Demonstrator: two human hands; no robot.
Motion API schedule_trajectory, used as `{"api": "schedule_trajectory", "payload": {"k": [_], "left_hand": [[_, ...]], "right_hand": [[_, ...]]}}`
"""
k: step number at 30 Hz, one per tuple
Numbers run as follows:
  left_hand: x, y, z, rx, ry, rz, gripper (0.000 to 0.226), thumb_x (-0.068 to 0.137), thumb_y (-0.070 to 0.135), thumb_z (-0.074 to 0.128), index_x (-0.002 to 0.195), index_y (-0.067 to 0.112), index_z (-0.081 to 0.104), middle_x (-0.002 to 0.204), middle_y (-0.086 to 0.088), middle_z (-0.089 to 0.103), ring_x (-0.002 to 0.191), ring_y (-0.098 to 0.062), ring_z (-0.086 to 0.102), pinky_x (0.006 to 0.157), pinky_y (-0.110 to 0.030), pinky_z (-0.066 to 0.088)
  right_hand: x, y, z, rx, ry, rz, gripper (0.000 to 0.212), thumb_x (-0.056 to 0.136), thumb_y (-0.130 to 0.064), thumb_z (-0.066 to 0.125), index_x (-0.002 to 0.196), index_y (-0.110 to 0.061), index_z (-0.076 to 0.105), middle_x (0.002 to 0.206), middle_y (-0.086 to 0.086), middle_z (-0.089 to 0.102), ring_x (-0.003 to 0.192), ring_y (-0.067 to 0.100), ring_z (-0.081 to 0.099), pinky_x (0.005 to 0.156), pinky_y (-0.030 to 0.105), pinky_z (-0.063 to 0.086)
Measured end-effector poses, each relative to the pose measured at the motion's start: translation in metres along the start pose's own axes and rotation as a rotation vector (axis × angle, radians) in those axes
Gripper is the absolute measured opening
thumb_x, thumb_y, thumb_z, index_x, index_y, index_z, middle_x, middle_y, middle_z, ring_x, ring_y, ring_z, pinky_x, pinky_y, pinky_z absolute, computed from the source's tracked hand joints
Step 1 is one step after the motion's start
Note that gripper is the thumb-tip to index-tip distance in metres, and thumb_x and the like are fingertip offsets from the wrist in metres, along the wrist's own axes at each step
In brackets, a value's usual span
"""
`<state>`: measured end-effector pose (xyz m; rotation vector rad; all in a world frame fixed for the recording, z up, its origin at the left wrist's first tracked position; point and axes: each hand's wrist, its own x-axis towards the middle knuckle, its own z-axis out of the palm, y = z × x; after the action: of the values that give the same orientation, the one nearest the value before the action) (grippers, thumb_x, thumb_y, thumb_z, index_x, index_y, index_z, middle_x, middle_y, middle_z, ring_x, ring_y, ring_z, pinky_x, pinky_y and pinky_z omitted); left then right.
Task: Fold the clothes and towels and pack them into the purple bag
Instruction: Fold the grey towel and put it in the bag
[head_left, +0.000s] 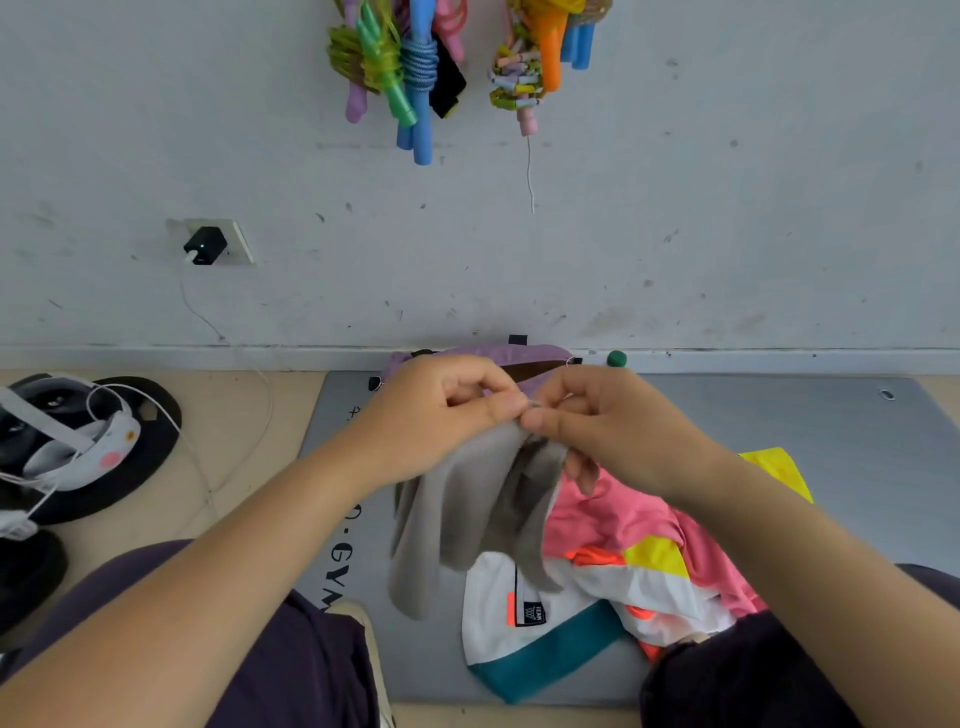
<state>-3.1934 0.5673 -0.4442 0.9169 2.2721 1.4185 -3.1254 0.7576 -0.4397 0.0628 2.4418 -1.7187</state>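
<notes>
Pinching the top edge of a grey towel (467, 509), both hands meet in the middle of the view, just in front of the purple bag (483, 358) that lies against the base of the wall (727, 234). The left hand (441, 410) is closed, thumb pressed against the curled fingers with the cloth's edge caught between them; the right hand (608, 415) is closed in the same way, its thumb tip almost touching the left thumb, so the two grips sit side by side on the same stretch of hem. From that pinched edge the towel hangs down in loose vertical folds, below the fingers and towards the person, its lower end draping over a white garment (519, 603) with a teal band and an orange patch. That garment lies on a grey mat (810, 431) printed with dark letters. Just right of the hanging towel, under the right wrist, a pink garment (623, 514) lies crumpled, touching the white one, and a yellow piece (779, 467) shows beyond the right forearm. The bag is partly hidden behind the hands, so I cannot tell whether it is open. On the wooden floor (249, 415) to the left sits a headset (67, 436) with a white cable, and coloured skipping ropes (405, 62) hang on the wall above.
</notes>
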Motion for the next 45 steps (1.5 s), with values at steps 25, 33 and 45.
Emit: {"api": "schedule_trajectory", "payload": {"k": [25, 33, 45], "left_hand": [[0.000, -0.012, -0.028, 0.205, 0.135, -0.112, 0.031, 0.087, 0.036, 0.071, 0.068, 0.012, 0.065, 0.047, 0.006, 0.035, 0.050, -0.009, 0.026, 0.050, -0.025, 0.021], [-0.003, 0.000, 0.002, -0.035, 0.049, -0.028, 0.021, 0.089, 0.034, 0.069, 0.075, 0.019, 0.069, 0.062, -0.024, 0.053, 0.061, -0.017, 0.037, 0.061, -0.031, 0.029], [0.000, -0.021, -0.035, 0.127, 0.031, -0.163, 0.009, 0.084, 0.029, 0.076, 0.078, 0.023, 0.073, 0.065, 0.001, 0.068, 0.058, -0.008, 0.053, 0.059, -0.024, 0.041]], "right_hand": [[0.002, 0.008, -0.022, 0.062, 0.357, -0.003, 0.014, 0.089, -0.017, 0.069, 0.082, -0.006, 0.063, 0.047, 0.008, 0.059, 0.036, 0.019, 0.051, 0.042, 0.025, 0.044], [-0.008, 0.001, 0.010, 0.077, -0.066, -0.041, 0.026, 0.091, -0.017, 0.066, 0.115, -0.026, 0.063, 0.050, 0.001, 0.061, 0.043, 0.017, 0.059, 0.046, 0.021, 0.048], [0.003, 0.008, -0.029, 0.103, 0.268, 0.009, 0.017, 0.089, -0.016, 0.069, 0.085, 0.000, 0.065, 0.054, 0.014, 0.059, 0.044, 0.023, 0.053, 0.047, 0.030, 0.047]]}}
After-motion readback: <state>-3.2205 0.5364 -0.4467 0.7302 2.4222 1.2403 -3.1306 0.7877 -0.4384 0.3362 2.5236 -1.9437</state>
